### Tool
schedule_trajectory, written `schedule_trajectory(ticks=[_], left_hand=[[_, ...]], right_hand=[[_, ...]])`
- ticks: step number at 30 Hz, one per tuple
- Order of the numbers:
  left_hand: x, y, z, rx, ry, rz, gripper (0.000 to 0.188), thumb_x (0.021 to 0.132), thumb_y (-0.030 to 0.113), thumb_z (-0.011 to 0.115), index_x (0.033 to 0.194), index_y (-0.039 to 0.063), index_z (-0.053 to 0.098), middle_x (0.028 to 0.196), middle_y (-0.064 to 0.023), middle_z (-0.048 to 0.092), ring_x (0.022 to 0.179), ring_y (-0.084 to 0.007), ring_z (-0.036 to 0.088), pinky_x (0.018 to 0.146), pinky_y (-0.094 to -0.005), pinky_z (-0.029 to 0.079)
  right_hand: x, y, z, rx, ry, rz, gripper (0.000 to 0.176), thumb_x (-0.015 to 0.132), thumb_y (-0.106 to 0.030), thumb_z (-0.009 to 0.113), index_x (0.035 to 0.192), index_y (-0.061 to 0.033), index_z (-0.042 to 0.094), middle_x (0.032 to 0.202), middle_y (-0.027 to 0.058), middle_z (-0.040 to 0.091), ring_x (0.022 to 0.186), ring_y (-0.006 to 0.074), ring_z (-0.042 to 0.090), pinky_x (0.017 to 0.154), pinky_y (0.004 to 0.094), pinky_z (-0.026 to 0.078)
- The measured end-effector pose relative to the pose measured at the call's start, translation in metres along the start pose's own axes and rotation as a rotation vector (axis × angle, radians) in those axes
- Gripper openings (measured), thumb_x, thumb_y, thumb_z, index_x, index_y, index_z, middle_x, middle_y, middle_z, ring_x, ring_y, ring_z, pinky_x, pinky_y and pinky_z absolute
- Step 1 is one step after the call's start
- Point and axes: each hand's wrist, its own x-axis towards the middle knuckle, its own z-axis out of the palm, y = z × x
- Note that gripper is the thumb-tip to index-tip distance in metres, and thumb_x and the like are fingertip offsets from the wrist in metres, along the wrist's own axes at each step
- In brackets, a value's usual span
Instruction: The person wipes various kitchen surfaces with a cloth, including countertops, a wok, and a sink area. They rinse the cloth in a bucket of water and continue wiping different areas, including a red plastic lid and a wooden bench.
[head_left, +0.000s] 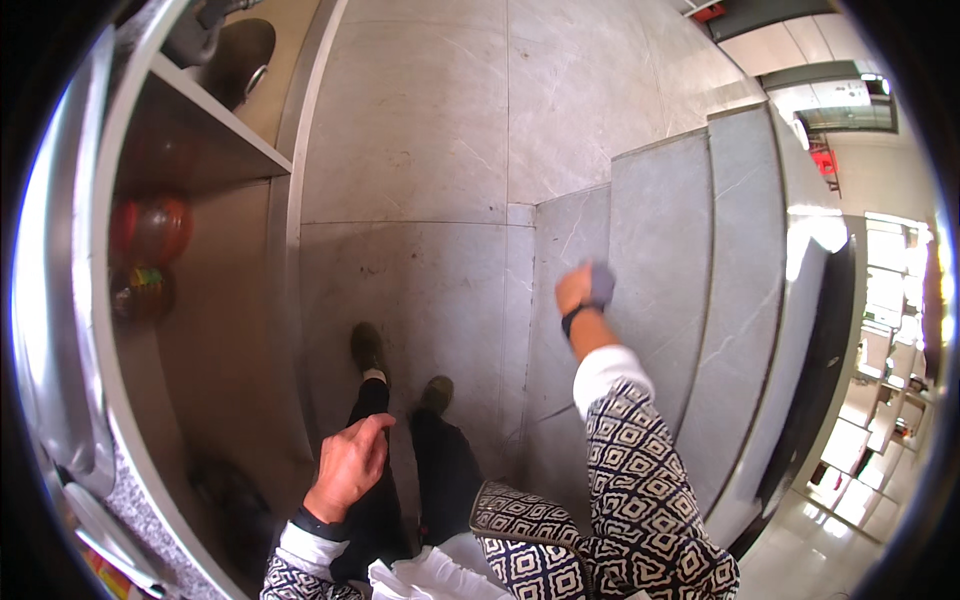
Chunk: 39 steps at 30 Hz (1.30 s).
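Note:
My right hand (576, 289), with a black band at the wrist, is stretched out over the grey tiled steps. It is closed on a small grey-purple object (602, 285), too blurred to name, perhaps a cloth. Over my legs at the lower left is my left hand (351, 465), its fingers loosely bent and nothing visible in them. Both sleeves are black-and-white patterned with white cuffs. Below my hands, my dark shoes (367, 349) stand on the grey floor tiles (420, 277).
Grey steps (660, 225) rise on the right. On the left stands an open shelf unit (225, 112) holding dark-red round items (161, 229) and a dark pan-like item (247, 60). A bright room with windows (889, 262) lies beyond the steps at far right.

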Motion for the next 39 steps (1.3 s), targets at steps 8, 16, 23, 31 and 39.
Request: schedule_trajectory(ticks=[8, 16, 23, 31, 39], left_hand=[[-0.050, 0.102, -0.047, 0.077, 0.119, 0.159, 0.024, 0.083, 0.002, 0.058, 0.106, 0.008, 0.060, 0.084, -0.0153, 0.065, 0.076, -0.0372, 0.063, 0.065, -0.0429, 0.052], [-0.036, 0.190, -0.086, 0.123, 0.212, 0.347, 0.021, 0.086, 0.006, 0.055, 0.106, 0.012, 0.058, 0.085, -0.0127, 0.067, 0.075, -0.0351, 0.064, 0.062, -0.0444, 0.052], [0.007, 0.210, -0.094, 0.153, 0.115, 0.422, 0.020, 0.086, 0.007, 0.056, 0.105, 0.012, 0.059, 0.080, -0.0141, 0.066, 0.074, -0.0361, 0.064, 0.063, -0.0443, 0.052], [0.122, 0.197, -0.134, 0.119, 0.079, 0.389, 0.018, 0.087, 0.010, 0.057, 0.104, 0.013, 0.061, 0.081, -0.0155, 0.067, 0.076, -0.0379, 0.065, 0.065, -0.0463, 0.053], [0.275, 0.248, -0.189, 0.042, -0.177, 0.307, 0.020, 0.090, 0.011, 0.056, 0.108, 0.013, 0.064, 0.074, -0.0109, 0.068, 0.070, -0.0280, 0.068, 0.064, -0.0383, 0.054]], right_hand=[[-0.206, -0.062, 0.142, -0.062, -0.069, -0.268, 0.032, 0.093, -0.025, 0.051, 0.115, -0.0129, 0.070, 0.121, 0.0087, 0.067, 0.115, 0.0265, 0.061, 0.093, 0.0470, 0.044], [-0.254, 0.109, -0.130, 0.355, 0.650, -0.268, 0.014, 0.081, -0.014, 0.057, 0.081, -0.0109, 0.070, 0.088, 0.0120, 0.070, 0.088, 0.0320, 0.065, 0.075, 0.0470, 0.045], [-0.295, 0.325, -0.180, 0.606, 1.375, 0.257, 0.029, 0.083, -0.008, 0.051, 0.105, -0.0104, 0.070, 0.101, 0.0131, 0.067, 0.092, 0.0353, 0.061, 0.081, 0.0472, 0.049], [-0.227, 0.312, -0.113, 0.706, 0.702, 0.667, 0.052, 0.083, -0.014, 0.056, 0.135, -0.0106, 0.055, 0.136, 0.0166, 0.048, 0.116, 0.0404, 0.047, 0.092, 0.0531, 0.043], [-0.243, 0.307, -0.132, 0.722, 0.518, 0.731, 0.057, 0.077, -0.015, 0.060, 0.134, -0.0101, 0.055, 0.138, 0.0168, 0.046, 0.117, 0.0402, 0.044, 0.093, 0.0501, 0.039]])
